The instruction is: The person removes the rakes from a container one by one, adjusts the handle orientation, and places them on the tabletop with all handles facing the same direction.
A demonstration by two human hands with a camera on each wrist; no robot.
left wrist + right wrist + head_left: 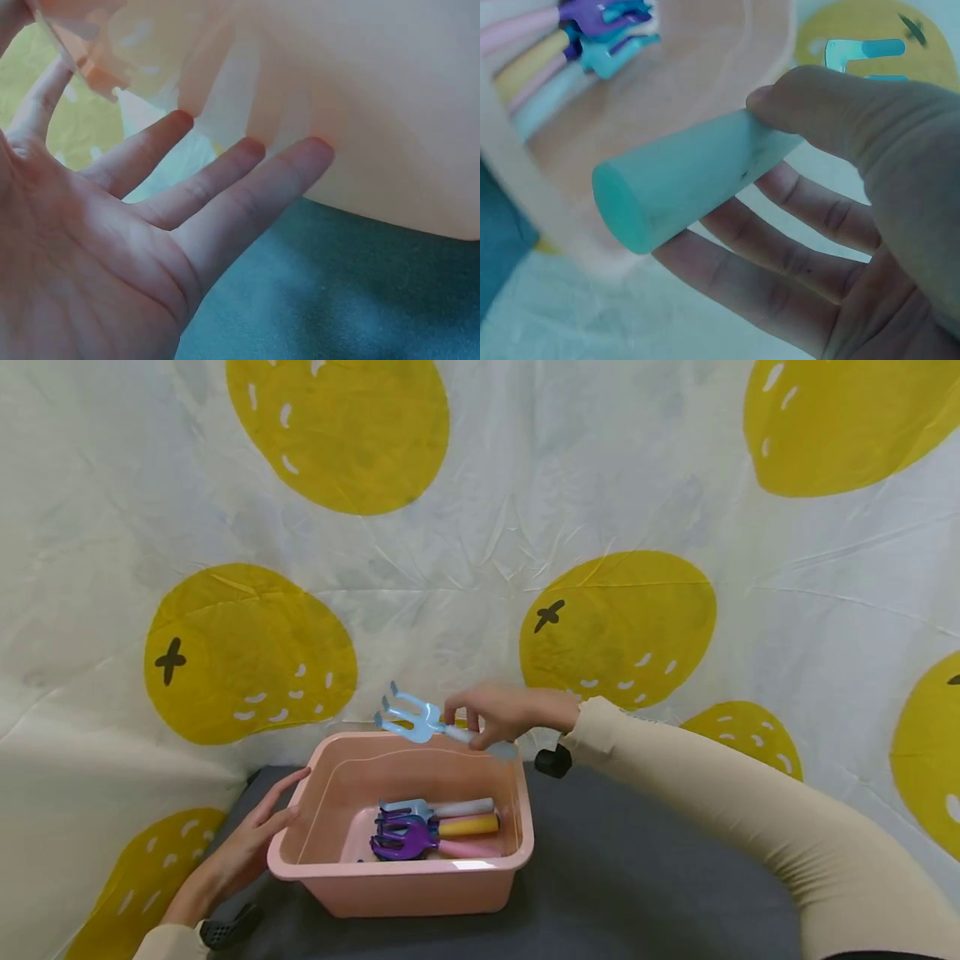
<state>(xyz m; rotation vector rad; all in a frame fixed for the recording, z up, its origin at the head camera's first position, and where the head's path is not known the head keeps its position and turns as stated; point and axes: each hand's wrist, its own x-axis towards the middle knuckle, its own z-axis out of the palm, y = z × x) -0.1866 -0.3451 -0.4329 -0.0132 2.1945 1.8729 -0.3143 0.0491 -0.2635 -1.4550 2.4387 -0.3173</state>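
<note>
My right hand (501,710) holds a light blue hand rake (420,720) by its pale handle, above the back right of a pink plastic basin (405,893). The rake's prongs point left. In the right wrist view, the thumb presses on top of the handle (697,176) and the fingers lie under it. My left hand (251,839) is at the basin's left side, its fairly straight fingers (247,187) touching the outer wall from below the rim. Inside the basin lie several more hand rakes: a light blue one (450,809), a purple one (408,841) and a yellow handle (472,826) among them.
The basin stands on a dark grey surface (637,868). Close behind it hangs a pale cloth (465,552) printed with yellow fruit, which also runs along the left side.
</note>
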